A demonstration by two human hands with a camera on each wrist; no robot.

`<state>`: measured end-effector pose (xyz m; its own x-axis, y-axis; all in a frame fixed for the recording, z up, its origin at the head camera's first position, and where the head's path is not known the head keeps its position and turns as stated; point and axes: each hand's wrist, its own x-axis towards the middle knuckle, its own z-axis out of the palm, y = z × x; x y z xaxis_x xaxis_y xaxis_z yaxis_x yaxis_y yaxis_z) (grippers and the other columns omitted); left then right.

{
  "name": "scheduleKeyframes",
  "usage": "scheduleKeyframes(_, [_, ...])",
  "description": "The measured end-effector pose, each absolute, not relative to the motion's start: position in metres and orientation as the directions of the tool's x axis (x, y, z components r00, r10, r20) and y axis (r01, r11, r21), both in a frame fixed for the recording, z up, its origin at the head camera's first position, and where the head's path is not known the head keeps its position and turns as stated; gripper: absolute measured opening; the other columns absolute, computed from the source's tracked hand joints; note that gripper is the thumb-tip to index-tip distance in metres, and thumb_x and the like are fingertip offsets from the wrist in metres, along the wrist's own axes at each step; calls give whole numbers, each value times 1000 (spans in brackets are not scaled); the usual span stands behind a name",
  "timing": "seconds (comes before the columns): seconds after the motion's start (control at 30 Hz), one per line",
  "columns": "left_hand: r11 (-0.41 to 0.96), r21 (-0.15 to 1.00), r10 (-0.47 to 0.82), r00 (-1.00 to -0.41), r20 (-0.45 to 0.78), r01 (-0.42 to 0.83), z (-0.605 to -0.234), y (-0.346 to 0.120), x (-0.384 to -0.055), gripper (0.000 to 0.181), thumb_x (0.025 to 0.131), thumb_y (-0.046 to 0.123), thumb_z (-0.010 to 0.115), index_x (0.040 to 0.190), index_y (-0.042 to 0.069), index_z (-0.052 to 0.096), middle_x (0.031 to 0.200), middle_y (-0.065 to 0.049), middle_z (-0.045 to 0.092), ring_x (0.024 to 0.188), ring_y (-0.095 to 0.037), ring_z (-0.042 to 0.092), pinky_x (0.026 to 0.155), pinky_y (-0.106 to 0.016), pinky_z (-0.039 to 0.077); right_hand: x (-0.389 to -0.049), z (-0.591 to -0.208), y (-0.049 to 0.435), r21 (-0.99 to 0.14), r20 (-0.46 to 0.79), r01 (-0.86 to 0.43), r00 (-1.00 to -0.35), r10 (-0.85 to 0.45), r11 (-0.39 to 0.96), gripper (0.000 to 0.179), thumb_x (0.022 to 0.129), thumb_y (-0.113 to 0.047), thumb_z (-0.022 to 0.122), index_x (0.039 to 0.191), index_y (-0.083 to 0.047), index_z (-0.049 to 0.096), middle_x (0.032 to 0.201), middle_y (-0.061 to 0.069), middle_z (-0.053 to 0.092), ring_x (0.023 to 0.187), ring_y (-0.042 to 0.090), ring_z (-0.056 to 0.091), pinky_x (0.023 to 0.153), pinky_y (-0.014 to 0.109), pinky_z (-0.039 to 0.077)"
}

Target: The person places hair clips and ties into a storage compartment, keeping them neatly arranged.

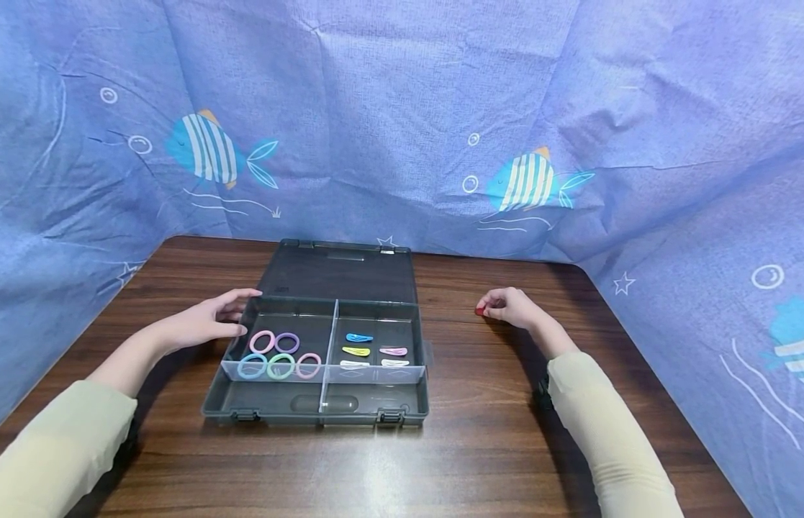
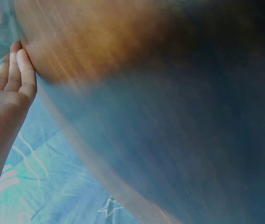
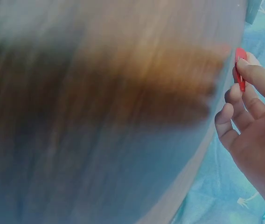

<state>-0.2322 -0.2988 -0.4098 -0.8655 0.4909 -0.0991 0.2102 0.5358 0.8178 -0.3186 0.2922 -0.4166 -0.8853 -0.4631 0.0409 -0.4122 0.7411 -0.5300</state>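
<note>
My right hand (image 1: 513, 308) pinches a red snap hair clip (image 3: 240, 69) between thumb and fingers, right of the box and close above the table. Beside the left wall of a dark see-through divided box (image 1: 316, 419) is my left hand (image 1: 204, 320); its fingers (image 2: 26, 74) are fairly straight and touch the wall. Several hair ties in pink, purple, blue and green, such as the purple hair tie (image 1: 298, 338), lie in the box's back left compartment. In the back right one are several snap clips: a blue clip (image 1: 359, 337), a yellow clip (image 1: 356, 352), a pink clip (image 1: 393, 352) and white ones.
The box's lid (image 1: 343, 273) lies folded back behind it. Clear dividers (image 1: 376, 373) separate the compartments. Under everything is a brown wood-grain table (image 1: 492, 446). A blue cloth with fish prints (image 1: 389, 108) hangs around its back and sides.
</note>
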Motion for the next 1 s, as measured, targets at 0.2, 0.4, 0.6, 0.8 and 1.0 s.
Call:
scheduleKeyframes(0.2, [540, 816, 489, -866, -104, 207, -409, -298, -231, 66, 92, 17, 60, 147, 11, 24, 149, -28, 23, 132, -51, 29, 101, -64, 28, -316, -412, 289, -590, 36, -405, -878, -478, 699, 11, 85, -3, 66, 96, -5, 69, 79, 5, 66, 66, 9, 55, 57, 21, 43])
scheduleKeyframes(0.4, [538, 817, 491, -865, -102, 209, -409, -298, -231, 65, 93, 17, 60, 147, 11, 25, 148, -28, 24, 131, -50, 30, 100, -64, 30, -311, -403, 286, -617, 16, -378, -883, -469, 690, 11, 87, -5, 65, 97, -6, 70, 82, 9, 67, 71, 17, 59, 59, 24, 47])
scheduleKeyframes(0.6, [541, 815, 492, -864, -103, 210, -408, -298, -231, 65, 93, 17, 60, 147, 11, 24, 148, -28, 24, 131, -51, 29, 100, -64, 30, -305, -395, 281, -639, 68, -414, -870, -488, 649, 12, 87, -6, 65, 97, -7, 70, 85, 14, 68, 74, 17, 60, 63, 22, 46])
scheduleKeyframes(0.8, [544, 813, 489, -866, -105, 208, -407, -297, -231, 65, 93, 18, 60, 147, 12, 25, 148, -28, 24, 131, -50, 29, 100, -64, 30, -300, -385, 273, -648, 84, -415, -873, -481, 639, 13, 88, -6, 64, 98, -8, 71, 88, 19, 69, 77, 30, 65, 64, 21, 47])
scheduleKeyframes(1.0, [542, 815, 488, -866, -109, 203, -407, -297, -230, 65, 93, 18, 60, 147, 12, 24, 148, -28, 24, 131, -50, 29, 100, -64, 30, -279, -351, 251, -671, 71, -415, -861, -504, 614, 17, 87, 1, 64, 103, 4, 67, 86, 15, 69, 73, 9, 64, 67, 27, 51])
